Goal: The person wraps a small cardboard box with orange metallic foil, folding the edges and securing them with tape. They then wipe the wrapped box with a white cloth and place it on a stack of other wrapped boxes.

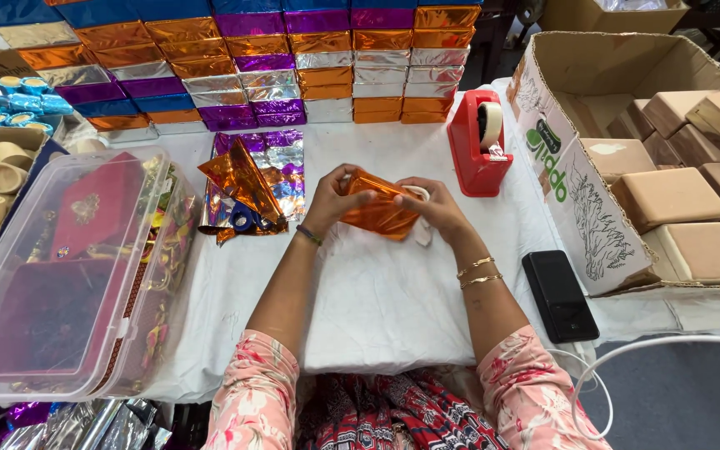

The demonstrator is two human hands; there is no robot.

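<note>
We grip the orange foil-wrapped box [379,208] with both hands' fingers, left hand [332,202], right hand [437,210], best creasing folds tight.

What we could not see around the grip

Between our left hand [331,204] and right hand [435,210], the orange foil [379,212] covered whatever it wrapped, and our fingers hid its two ends; a white scrap [421,232] under the right hand was too hidden to name. Left of the grip, loose foil sheets [252,179] buried a dark blue object [242,220]. Farther left, the clear plastic bin [10,275] blurred its contents. Right of the grip, the cardboard box [577,67] ran past the picture's edge, and beyond the grip the foil-wrapped stack [293,67] was cut off at the top.
</note>
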